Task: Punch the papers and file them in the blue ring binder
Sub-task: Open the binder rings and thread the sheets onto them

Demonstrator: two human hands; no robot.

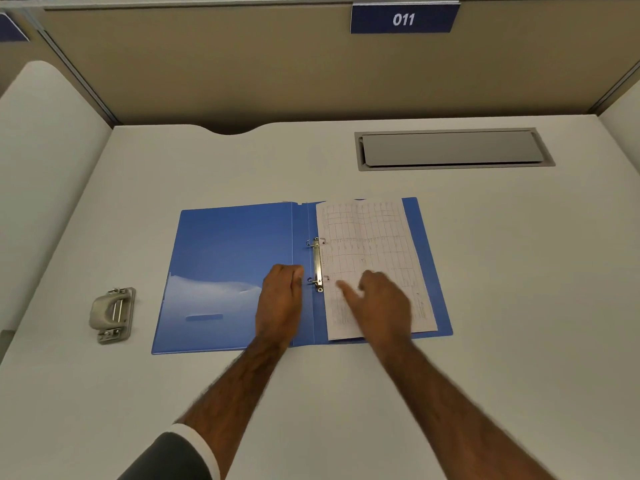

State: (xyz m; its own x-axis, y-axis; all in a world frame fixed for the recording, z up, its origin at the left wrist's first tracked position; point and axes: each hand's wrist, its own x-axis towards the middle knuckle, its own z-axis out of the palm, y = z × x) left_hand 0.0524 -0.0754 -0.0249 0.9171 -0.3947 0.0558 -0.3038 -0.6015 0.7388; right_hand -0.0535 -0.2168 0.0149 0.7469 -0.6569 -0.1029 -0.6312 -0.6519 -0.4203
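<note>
The blue ring binder (228, 258) lies open flat on the desk. Its metal ring mechanism (317, 265) runs along the spine, and the rings look parted. White papers (367, 237) printed with a grid lie on the right cover beside the rings. My left hand (280, 299) rests curled on the binder just left of the lower ring, fingertips near the mechanism. My right hand (377, 303) lies on the lower part of the papers, fingers spread, pressing them down. A grey hole punch (112, 315) stands on the desk left of the binder, away from both hands.
The white desk (311, 393) is bounded by beige partition walls (242, 64). A grey cable hatch (450, 148) is set into the desk at the back right. A blue sign reading 011 (403, 19) hangs on the partition.
</note>
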